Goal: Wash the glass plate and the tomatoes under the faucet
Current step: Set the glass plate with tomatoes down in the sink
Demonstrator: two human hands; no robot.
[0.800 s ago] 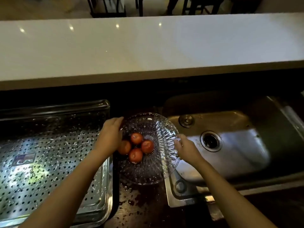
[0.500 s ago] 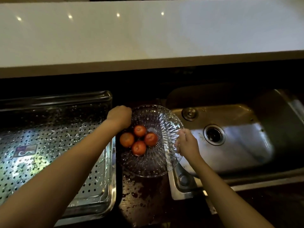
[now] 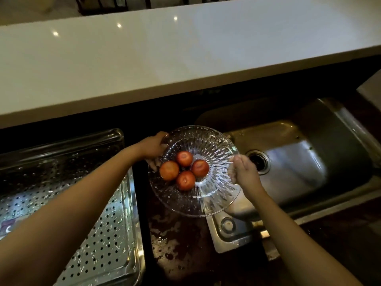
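Mid-frame, the left hand (image 3: pixel 152 145) and right hand (image 3: pixel 243 171) each clasp the glass plate (image 3: pixel 208 195) rim — four tomatoes (image 3: pixel 185 169) inside — both grips closed.

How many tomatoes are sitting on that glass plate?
4, bunched at the middle of the glass plate: one at the far side, one on the left, one on the right, one nearest the person. None seems hidden.

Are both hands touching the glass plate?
Touching. The head view shows the left hand and right hand gripping opposite rims of the glass plate.
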